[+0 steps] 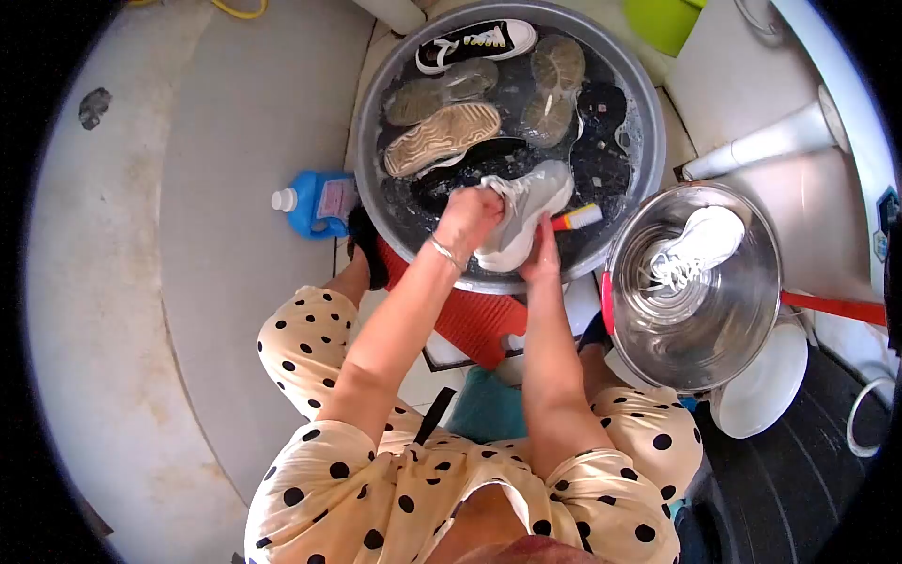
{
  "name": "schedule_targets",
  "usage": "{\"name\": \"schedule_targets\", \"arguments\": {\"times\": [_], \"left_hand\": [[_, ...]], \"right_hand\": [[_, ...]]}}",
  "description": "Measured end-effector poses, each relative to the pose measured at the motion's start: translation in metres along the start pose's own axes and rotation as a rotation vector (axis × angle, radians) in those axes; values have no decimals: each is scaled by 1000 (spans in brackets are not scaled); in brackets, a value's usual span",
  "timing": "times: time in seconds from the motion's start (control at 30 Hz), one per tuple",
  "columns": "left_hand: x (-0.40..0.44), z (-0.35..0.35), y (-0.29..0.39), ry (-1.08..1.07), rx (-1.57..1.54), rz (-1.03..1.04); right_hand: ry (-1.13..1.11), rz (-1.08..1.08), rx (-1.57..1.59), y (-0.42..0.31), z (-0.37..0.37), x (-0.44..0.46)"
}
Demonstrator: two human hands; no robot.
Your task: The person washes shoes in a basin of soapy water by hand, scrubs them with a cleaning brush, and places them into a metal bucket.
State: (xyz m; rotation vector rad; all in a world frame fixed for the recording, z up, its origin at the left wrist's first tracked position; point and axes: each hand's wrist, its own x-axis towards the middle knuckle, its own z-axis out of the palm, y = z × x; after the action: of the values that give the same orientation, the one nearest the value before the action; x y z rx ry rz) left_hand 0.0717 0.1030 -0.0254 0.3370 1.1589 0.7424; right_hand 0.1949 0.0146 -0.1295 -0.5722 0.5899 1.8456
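Note:
A white sneaker (pixel 547 192) with white laces is tilted over the near side of a large grey basin (pixel 367 141). My left hand (pixel 467 224), a bracelet at its wrist, is closed at the sneaker's laces and opening. Along the sole, my right hand (pixel 542 252) grips the same sneaker from the right. Just beyond the right fingers is an orange, yellow and white object (pixel 578 218); I cannot tell its kind or whether those fingers touch it. Dark water in the basin holds a black-and-white canvas shoe (pixel 477 45), a tan-soled shoe (pixel 443 139) and several other shoes.
A metal bucket (pixel 766 310) at the right contains another white sneaker (pixel 707 239). A blue bottle (pixel 319 203) stands left of the basin. There is a red mat (pixel 470 324) below the basin, a white pipe (pixel 761 143) at right, and a green container (pixel 661 21) behind.

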Motion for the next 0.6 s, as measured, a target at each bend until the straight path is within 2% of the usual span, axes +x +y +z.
{"name": "schedule_targets", "arguments": {"times": [0.03,0.1,0.17,0.23,0.33,0.43,0.5,0.57,0.6], "left_hand": [[6,-10,3,-35,-48,-40],[-13,19,26,33,330,-82],[-28,52,55,74,626,-104],[-14,52,75,145,740,56],[4,47,84,46,771,591],[-32,72,70,-240,1079,467],[-22,59,54,-399,1575,430],[-14,49,39,-197,1761,582],[-8,44,36,-170,1864,540]], "right_hand": [[-38,-54,31,6,3,0],[-112,-168,93,20,2,7],[-138,-150,170,24,-8,13],[-194,-85,212,15,-5,3],[-178,-121,214,12,-10,13],[-182,-157,220,13,7,10],[-259,-133,175,11,5,11],[-120,-70,61,9,6,12],[-49,-41,4,6,6,11]]}}
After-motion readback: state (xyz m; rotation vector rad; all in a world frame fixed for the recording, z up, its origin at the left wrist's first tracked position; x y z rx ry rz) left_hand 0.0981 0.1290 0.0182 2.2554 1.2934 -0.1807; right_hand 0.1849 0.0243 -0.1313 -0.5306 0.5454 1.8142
